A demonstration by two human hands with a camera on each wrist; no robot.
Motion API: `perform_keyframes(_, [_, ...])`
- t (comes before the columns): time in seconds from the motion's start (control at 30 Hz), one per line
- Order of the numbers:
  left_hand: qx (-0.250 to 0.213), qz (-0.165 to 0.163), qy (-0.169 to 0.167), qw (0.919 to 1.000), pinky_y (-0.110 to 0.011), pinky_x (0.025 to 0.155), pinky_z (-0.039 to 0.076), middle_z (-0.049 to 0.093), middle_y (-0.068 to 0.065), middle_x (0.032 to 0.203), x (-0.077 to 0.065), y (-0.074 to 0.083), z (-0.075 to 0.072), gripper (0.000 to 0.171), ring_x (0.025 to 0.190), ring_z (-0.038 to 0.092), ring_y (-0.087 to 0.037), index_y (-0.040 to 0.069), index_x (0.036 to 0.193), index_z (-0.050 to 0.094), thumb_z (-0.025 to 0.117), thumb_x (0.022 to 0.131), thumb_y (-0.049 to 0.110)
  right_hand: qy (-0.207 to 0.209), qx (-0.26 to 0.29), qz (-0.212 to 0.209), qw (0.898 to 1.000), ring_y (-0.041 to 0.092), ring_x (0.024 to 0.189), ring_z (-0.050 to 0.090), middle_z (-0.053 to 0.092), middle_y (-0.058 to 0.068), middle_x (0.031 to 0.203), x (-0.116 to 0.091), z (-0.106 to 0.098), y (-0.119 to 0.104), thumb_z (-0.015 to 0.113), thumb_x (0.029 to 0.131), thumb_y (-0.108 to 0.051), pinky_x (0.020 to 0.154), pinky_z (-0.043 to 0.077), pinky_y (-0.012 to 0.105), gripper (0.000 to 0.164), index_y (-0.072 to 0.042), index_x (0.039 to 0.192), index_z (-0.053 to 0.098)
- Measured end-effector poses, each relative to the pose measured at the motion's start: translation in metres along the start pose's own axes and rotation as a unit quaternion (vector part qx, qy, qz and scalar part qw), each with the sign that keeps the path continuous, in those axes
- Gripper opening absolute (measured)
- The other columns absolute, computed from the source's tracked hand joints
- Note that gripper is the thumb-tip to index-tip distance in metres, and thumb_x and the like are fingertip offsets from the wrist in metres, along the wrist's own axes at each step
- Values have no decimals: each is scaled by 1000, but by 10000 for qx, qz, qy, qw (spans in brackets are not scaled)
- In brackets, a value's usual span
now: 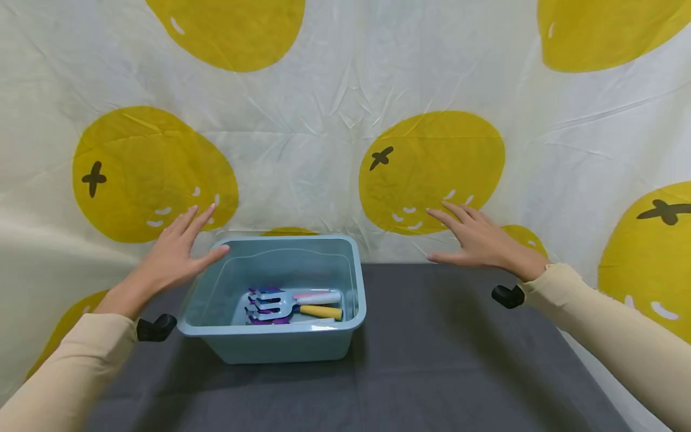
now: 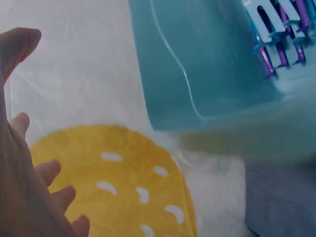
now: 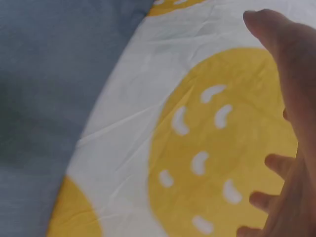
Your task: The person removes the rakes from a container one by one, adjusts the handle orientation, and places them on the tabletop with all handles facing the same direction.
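My left hand [image 1: 174, 255] hovers by the left rim of a blue-grey plastic basin [image 1: 270, 346], fingers spread and holding nothing. To the right of the basin, my right hand [image 1: 477, 240] is held in the air above the far part of the table, also with spread fingers and nothing in it. Inside the basin lies a pile of small hand forks, among them a light blue fork [image 1: 278, 305] on top. A yellow handle [image 1: 322, 312] sticks out beside it, and purple tines [image 1: 270, 321] show underneath. In the left wrist view several fork tines [image 2: 281, 44] are visible in the basin.
A dark grey cloth covers the table [image 1: 410, 372]. Behind it hangs a white curtain [image 1: 302, 168] printed with large yellow fruit shapes. Each wrist wears a black camera mount, such as the left mount [image 1: 156, 328].
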State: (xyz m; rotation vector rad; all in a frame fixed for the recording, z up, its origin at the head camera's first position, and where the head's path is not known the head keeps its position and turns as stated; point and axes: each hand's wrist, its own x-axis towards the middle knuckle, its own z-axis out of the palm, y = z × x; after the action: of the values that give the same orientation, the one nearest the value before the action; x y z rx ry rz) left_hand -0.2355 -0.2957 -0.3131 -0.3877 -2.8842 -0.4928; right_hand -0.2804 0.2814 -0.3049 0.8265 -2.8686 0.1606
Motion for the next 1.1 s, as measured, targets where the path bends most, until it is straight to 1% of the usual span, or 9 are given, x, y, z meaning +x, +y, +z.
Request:
perform_keyframes(0.17, [-500,-25,-89,9987,-80,107,15,7,-21,170,-13,-18,-1,93,151,14,-52,22,167,6,61,98,50,-316,293,-380,9983,53,144,27,22,22,166,28,-8,-19,71,88,-62,108,28,73,94,-22,163,30])
perform_keyframes(0.33, [-907,-122,-325,9953,-81,104,20,7,-18,171,-27,-34,3,92,147,20,-54,28,166,2,61,99,48,-699,629,-638,9935,50,146,25,21,21,166,57,-11,-38,74,89,-56,109,30,71,93,-22,163,29])
perform_keyframes(0.47, [-1467,-320,-611,9868,-81,100,28,8,-24,169,-40,-43,11,88,141,28,-60,32,165,-4,57,102,43,-1063,830,-864,9871,45,148,25,23,19,166,83,-10,-57,75,90,-51,113,28,67,91,-22,163,29])
perform_keyframes(0.53, [-1877,-411,-756,9784,-80,98,31,9,-28,167,-45,-47,17,86,139,30,-62,32,165,-6,55,104,41,-1188,945,-1030,9830,42,147,27,26,17,164,97,-9,-70,76,90,-48,114,29,64,89,-22,162,30])
perform_keyframes(0.6, [-2369,-431,-895,9664,-80,96,33,12,-32,165,-50,-51,22,84,140,27,-62,31,165,-6,53,105,36,-1306,993,-1220,9789,37,146,29,30,13,163,110,-8,-84,77,90,-46,114,31,61,87,-23,162,32])
perform_keyframes(0.77, [-3424,-668,-1199,9295,-75,92,43,9,-32,166,-59,-54,37,78,142,23,-63,33,165,-6,46,107,35,-1660,1075,-1728,9649,29,145,36,36,8,161,138,-3,-116,77,92,-39,115,34,52,82,-23,160,35])
perform_keyframes(0.87, [-3853,-843,-1333,9092,-70,89,49,3,-30,167,-60,-56,47,76,142,23,-64,36,165,-6,45,107,36,-1900,949,-1998,9565,28,141,43,42,6,158,152,6,-133,77,92,-38,113,38,47,79,-22,159,37])
perform_keyframes(0.97, [-4161,-962,-1426,8929,-65,88,52,0,-30,167,-62,-60,55,77,141,26,-63,36,165,-6,45,107,36,-2297,608,-2093,9485,26,130,53,51,6,152,164,16,-151,77,91,-40,104,46,42,79,-25,159,38])
perform_keyframes(1.1, [-4443,-1070,-1435,8778,-61,89,53,3,-31,166,-65,-62,62,77,136,35,-59,36,164,-4,46,105,36,-3084,305,-1829,9330,19,119,60,58,6,144,175,28,-174,77,91,-43,91,51,37,79,-35,158,37])
